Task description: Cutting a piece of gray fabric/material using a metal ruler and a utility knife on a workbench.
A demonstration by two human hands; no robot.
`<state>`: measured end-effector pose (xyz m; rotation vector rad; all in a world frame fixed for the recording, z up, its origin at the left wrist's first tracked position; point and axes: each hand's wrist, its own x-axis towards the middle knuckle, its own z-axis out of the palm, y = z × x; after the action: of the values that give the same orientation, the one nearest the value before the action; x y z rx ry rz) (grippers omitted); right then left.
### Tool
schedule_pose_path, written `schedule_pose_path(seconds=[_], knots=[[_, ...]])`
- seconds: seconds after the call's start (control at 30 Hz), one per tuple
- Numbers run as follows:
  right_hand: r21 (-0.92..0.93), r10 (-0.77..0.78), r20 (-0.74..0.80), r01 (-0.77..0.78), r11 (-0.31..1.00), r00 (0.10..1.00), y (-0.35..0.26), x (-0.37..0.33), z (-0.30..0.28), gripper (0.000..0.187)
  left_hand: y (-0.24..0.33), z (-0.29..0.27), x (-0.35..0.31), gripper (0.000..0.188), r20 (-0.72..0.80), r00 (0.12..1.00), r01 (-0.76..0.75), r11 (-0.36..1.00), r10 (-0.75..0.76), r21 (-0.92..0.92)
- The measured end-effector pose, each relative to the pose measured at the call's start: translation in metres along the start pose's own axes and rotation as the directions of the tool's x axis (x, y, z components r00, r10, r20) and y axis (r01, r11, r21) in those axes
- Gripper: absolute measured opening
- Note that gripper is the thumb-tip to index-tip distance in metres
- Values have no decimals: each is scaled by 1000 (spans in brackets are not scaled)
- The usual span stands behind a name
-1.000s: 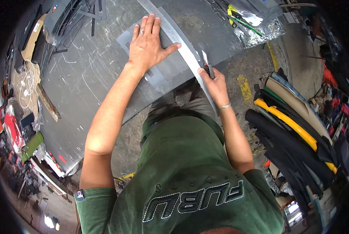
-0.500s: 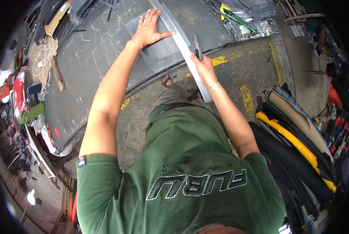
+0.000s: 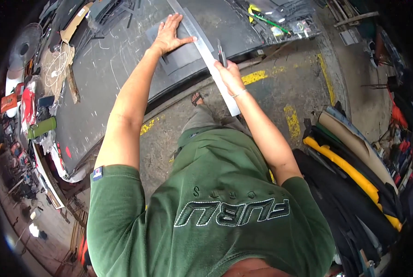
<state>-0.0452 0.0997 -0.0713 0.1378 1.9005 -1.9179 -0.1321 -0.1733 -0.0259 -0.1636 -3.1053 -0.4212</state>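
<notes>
My left hand (image 3: 169,38) lies with spread fingers on a dark grey sheet (image 3: 181,60), its thumb on the edge of a long metal ruler (image 3: 209,62). The ruler runs slantwise over the sheet and past the bench's near edge. In my right hand (image 3: 230,77) is a utility knife (image 3: 222,54), its blade pointing away from me. That hand is also at the ruler's overhanging part, with the thumb along it. Whether the blade touches anything is hard to make out.
The dark, scratched workbench (image 3: 95,87) carries offcut strips at the far side, a green stick (image 3: 273,23) at far right and a coiled white cord (image 3: 56,69) at left. Rolls of material (image 3: 345,159), one yellow, lie on the floor at right.
The bench, both hands and the ruler appear slightly further left, mostly because the view has shifted. Both hands keep the same hold.
</notes>
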Motion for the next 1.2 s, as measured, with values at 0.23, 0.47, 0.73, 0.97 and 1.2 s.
schedule_pose_path(seconds=[0.23,0.47,0.73,0.97,1.2], knots=[[84,-67,-73,73,994,995,10,2,2,24,7,-1,-2,123,8,1000,-2,1000,2,-16],[53,21,-25,-20,998,999,9,0,1,21,6,-2,-8,122,10,1000,6,999,-6,-51],[70,8,20,-9,998,1000,11,2,-2,16,6,-2,-7,121,-5,1000,6,999,-7,-44],[78,-3,-6,3,997,1000,7,-1,1,16,5,-2,-7,122,5,1000,6,999,-6,-33],[110,-55,-81,64,992,995,6,-3,5,24,5,1,-5,127,5,1000,-3,999,3,-35]])
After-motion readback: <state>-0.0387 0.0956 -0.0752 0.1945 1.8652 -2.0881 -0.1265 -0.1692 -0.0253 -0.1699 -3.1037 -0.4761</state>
